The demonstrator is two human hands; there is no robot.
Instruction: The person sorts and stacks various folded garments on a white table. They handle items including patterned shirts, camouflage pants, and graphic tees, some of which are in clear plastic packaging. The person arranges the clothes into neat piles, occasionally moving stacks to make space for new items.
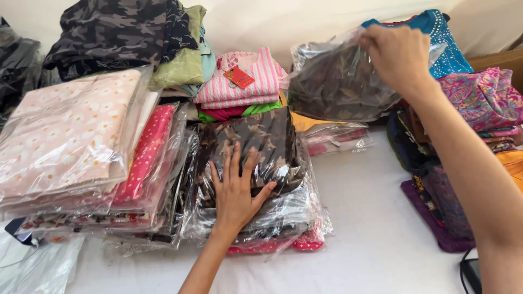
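Now two hands (238,191) (396,54), two brown bagged garments (256,142) (338,81).

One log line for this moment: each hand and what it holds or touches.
left hand: flat on brown bagged garment atop stack | right hand: grip on dark bagged garment, raised | surface: white table

Brown leaf-print packet (256,144); pink striped top (245,79) (red tag (238,77)); camouflage fabric (117,30) grey.

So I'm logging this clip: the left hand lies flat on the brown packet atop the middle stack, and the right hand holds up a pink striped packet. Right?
Not quite. The left hand does lie flat on the brown packet atop the middle stack, but the right hand holds up a dark brown packet in clear plastic, not a pink striped one. The head view shows it.
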